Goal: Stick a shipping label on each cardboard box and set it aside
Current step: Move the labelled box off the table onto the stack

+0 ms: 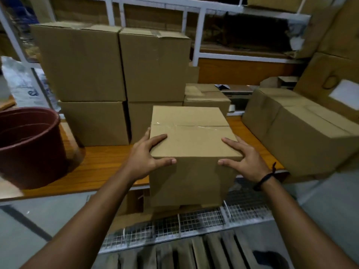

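Plain brown cardboard box: matt; clear glossy tape strip over top seam. Orange-brown wooden counter: smooth, grain visible. Dark red round plastic bucket: smooth, dull sheen.

Thin black cord bracelet at the wrist of the right hand, knotted tail sticking up. Both forearms bare.
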Demonstrator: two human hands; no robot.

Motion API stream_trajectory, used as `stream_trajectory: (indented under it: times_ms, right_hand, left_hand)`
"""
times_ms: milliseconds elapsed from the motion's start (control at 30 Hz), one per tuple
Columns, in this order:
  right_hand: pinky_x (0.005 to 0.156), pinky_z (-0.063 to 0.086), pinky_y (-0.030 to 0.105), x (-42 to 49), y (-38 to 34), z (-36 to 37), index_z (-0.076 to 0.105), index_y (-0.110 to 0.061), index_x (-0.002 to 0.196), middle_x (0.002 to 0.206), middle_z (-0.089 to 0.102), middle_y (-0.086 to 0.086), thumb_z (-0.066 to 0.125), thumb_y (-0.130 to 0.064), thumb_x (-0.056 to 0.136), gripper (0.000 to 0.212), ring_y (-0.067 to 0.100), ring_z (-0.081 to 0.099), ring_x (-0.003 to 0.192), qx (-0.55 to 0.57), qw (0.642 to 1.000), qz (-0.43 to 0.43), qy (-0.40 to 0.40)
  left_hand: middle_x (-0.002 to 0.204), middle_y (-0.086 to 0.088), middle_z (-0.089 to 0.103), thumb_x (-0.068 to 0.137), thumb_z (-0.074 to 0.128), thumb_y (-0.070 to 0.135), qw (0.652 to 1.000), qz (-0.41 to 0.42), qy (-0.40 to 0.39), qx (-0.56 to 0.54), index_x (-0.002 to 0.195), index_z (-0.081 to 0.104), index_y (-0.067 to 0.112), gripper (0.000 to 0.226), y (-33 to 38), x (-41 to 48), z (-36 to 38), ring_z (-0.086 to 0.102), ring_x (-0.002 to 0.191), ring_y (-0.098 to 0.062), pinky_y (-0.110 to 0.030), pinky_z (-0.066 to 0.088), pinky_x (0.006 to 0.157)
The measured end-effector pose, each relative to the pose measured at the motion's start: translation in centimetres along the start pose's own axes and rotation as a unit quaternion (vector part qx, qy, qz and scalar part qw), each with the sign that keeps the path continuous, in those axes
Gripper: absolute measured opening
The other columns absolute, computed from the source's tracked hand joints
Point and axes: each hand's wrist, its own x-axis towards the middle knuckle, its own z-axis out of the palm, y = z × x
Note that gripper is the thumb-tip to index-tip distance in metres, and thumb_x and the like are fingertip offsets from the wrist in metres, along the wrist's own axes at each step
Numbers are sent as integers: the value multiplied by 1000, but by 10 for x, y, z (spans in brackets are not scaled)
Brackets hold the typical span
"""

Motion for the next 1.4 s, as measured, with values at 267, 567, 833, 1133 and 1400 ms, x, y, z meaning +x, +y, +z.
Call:
stream_trajectory:
  times_ms: [267, 567, 833, 1133, 1400]
  right_hand:
    - [113, 29, 38, -28, 24, -103, 55, -53, 115, 153, 33, 5, 74, -68, 53, 66, 10, 28, 138, 5, 993, 20, 116]
    - [112, 36, 47, 16, 93, -240, 61, -49, 112, 145, 48, 3, 73, -55, 68, 46, 16, 38, 137, -13, 965, -37, 260]
    - [113, 35, 40, 94, 149, -321, 63, -44, 110, 139, 52, 0, 72, -48, 74, 38, 8, 39, 135, 6, 949, -90, 302]
    - [110, 39, 43, 205, 219, -393, 68, -41, 106, 138, 49, -5, 77, -44, 71, 36, 12, 41, 132, 44, 937, -72, 339]
    - [105, 43, 48, 289, 274, -446, 71, -36, 105, 140, 47, -4, 79, -26, 76, 32, 15, 41, 128, 67, 942, 2, 328]
  left_hand:
    - [162, 2, 15, 51, 60, 86, 995, 93, -31, -10, 137, 43, 52, 94, 92, 54, 46, 27, 143, -28, -55, 33, 112]
    - [149, 6, 38, 59, 63, 79, 973, 195, 74, -100, 132, 54, 40, 84, 212, 142, 136, 41, 132, -20, -50, 47, 101]
    - [143, 3, 49, 64, 63, 78, 962, 216, 124, -113, 129, 57, 35, 79, 281, 232, 183, 49, 125, -14, -42, 55, 89]
    - [133, 3, 54, 66, 64, 76, 948, 254, 113, -158, 128, 56, 33, 76, 321, 375, 244, 55, 117, -17, -45, 57, 85]
    - [132, 1, 49, 77, 70, 59, 950, 260, 95, -145, 129, 55, 31, 61, 349, 488, 295, 47, 114, -13, -45, 54, 90]
